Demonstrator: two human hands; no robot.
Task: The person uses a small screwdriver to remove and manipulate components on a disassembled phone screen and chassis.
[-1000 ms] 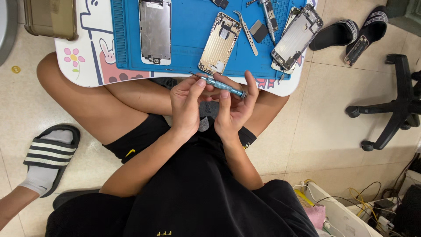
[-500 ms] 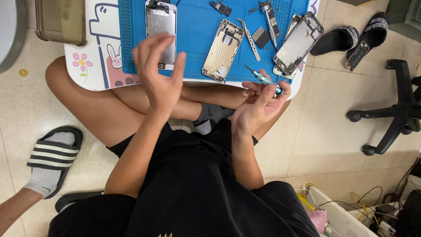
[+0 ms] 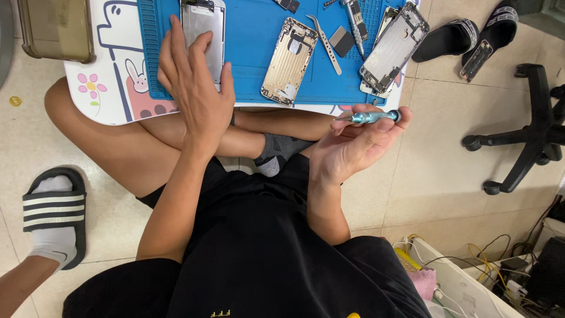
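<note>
My left hand reaches forward over the blue work mat, fingers spread, its fingertips on or just above a silver phone screen panel. My right hand is held palm up beside the low table's front edge and grips a small teal screwdriver, tip pointing left. A gold phone back housing lies in the middle of the mat. Metal tweezers lie just right of it. Another opened phone housing rests at the mat's right end.
A low white table with cartoon drawings carries the mat. A clear brownish box sits at its left. Black slippers and an office chair base are on the floor to the right. A bin with cables is at bottom right.
My left hand left the screwdriver and moved up and left onto the mat by the screen panel. My right hand carried the screwdriver to the right, away from my lap.
</note>
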